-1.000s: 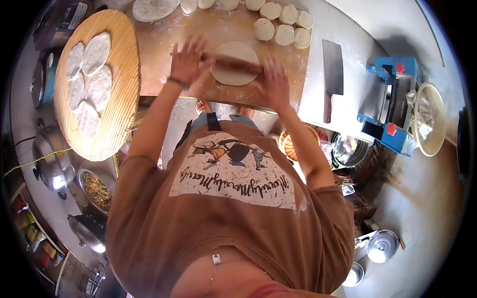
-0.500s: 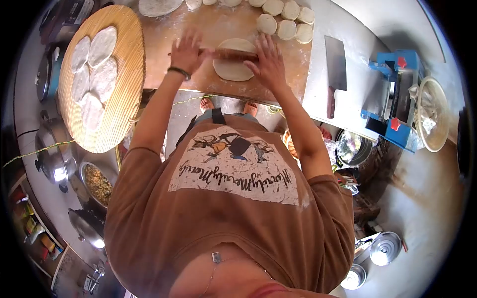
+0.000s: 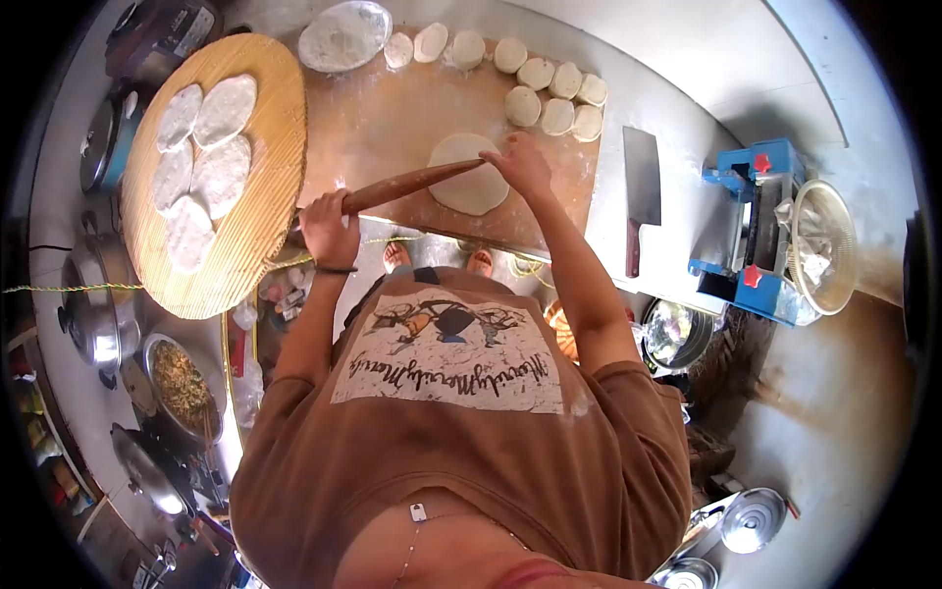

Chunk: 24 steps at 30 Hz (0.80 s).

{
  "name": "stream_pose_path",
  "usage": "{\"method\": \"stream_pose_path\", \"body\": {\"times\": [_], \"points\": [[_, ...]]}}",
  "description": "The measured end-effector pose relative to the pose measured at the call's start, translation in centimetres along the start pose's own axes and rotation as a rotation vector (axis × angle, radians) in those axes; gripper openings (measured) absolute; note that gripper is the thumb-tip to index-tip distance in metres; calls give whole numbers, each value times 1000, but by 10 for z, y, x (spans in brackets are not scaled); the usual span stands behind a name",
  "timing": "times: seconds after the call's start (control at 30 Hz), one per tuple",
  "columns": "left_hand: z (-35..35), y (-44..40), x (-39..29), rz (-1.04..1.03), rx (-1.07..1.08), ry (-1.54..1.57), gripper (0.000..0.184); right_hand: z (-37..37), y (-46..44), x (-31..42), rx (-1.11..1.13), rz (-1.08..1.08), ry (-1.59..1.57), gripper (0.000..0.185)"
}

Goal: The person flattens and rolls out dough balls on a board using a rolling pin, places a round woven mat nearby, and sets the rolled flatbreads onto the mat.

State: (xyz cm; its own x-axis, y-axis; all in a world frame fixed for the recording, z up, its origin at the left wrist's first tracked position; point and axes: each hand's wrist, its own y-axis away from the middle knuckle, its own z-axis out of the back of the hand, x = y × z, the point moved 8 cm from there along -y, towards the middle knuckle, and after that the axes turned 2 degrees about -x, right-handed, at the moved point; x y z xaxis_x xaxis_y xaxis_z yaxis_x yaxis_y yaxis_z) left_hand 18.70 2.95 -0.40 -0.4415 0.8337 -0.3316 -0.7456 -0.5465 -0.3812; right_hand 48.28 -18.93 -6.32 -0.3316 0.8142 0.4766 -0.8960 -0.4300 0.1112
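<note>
A tapered wooden rolling pin (image 3: 412, 184) slants above the board, its right part over a flat round of dough (image 3: 469, 194). My left hand (image 3: 331, 232) is wrapped around the pin's left end, off the near edge of the board. At the other end, my right hand (image 3: 523, 167) has its fingers closed at the pin's thin tip, just beside the dough's upper right edge. The floury wooden board (image 3: 392, 118) carries several small dough pieces (image 3: 536, 74) along its far side and right corner.
Several rolled dough rounds (image 3: 221, 113) lie on a round reed tray (image 3: 280, 88) at left. A cleaver (image 3: 643, 177), a blue pasta machine (image 3: 760, 162) and a basket (image 3: 834, 285) stand at right. A bowl of filling (image 3: 186, 388) sits lower left.
The pin went from level on the dough to slanted, its left end drawn toward my body with my left hand. My right hand's spread fingers have closed at the pin's tip. The view has shifted.
</note>
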Motion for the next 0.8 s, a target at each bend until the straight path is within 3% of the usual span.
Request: {"method": "stream_pose_path", "body": {"times": [0.1,0.2,0.3,0.37,0.43,0.5,0.63,0.67,0.77,0.8], "points": [[7,19,24,89,-88,-48,38,-12,-6,12,475,-15,83,48],[5,40,44,196,-123,-45,43,-5,9,38,123,331,301,45],[-10,47,60,234,-102,-23,43,-4,15,43,14,393,-205,40],[-13,39,56,251,-70,4,43,-24,5,7,-31,179,-382,32],[-29,35,61,424,150,-61,45,-48,-5,-12,140,26,-452,28],[-30,24,55,445,205,-37,46,-57,-13,-12,374,39,-548,22],[-50,4,55,431,181,105,48,28,4,103,228,379,-261,22],[-45,-2,51,467,277,136,53,49,13,139,177,470,-171,25],[-71,-3,54,425,290,219,56,82,39,238,143,860,-159,25],[-72,-3,52,464,385,297,58,90,48,271,130,893,-188,27]]}}
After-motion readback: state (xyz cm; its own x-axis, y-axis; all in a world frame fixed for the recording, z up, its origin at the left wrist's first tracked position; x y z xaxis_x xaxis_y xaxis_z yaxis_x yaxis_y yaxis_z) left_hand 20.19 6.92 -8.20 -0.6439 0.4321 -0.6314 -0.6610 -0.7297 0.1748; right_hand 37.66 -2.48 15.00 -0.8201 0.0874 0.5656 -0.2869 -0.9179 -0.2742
